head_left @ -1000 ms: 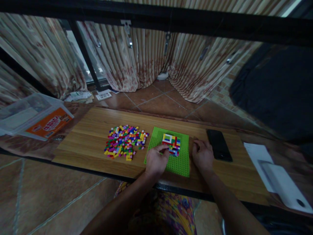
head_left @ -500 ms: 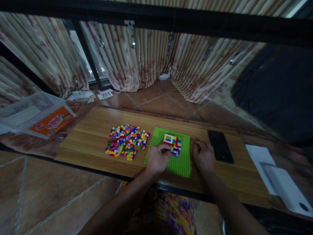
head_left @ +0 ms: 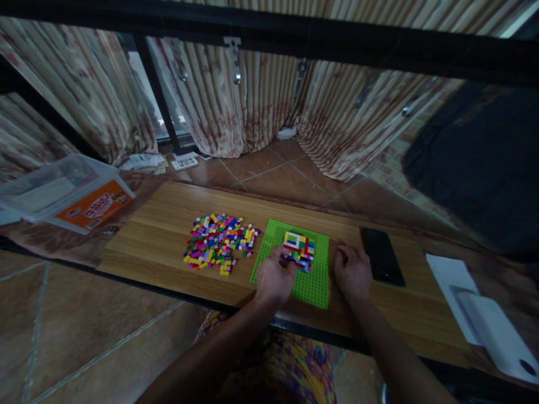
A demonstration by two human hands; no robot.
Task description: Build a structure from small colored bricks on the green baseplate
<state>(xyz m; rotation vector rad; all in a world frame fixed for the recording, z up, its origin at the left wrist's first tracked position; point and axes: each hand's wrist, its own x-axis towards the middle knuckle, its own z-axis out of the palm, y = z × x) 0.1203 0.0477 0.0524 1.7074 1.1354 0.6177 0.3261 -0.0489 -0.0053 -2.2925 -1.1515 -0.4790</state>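
Observation:
A green studded baseplate [head_left: 314, 292] lies on the wooden table, bearing a low build of coloured toy bricks [head_left: 304, 247] with a white square outline on top. My left hand [head_left: 274, 279] is over the plate's left part, thumb and finger pinched together at the build's near-left corner. Whatever is between those fingertips is too small and hidden to make out. My right hand [head_left: 352, 272] rests on the table just right of the plate, fingers loosely curled in, with nothing visible in it. Left of the plate spreads a pile of loose small bricks [head_left: 221, 238] in many colours.
A black phone [head_left: 382, 255] lies right of my right hand. Farther right are a white paper [head_left: 452, 280] and a white device [head_left: 501, 336]. A clear plastic box [head_left: 67, 179] with an orange label stands at the table's left end. Striped curtains [head_left: 269, 101] hang behind.
My left hand has shifted slightly down, its pinched fingers tilting lower at the build's corner. My right hand keeps its place on the table. The whole view has moved slightly.

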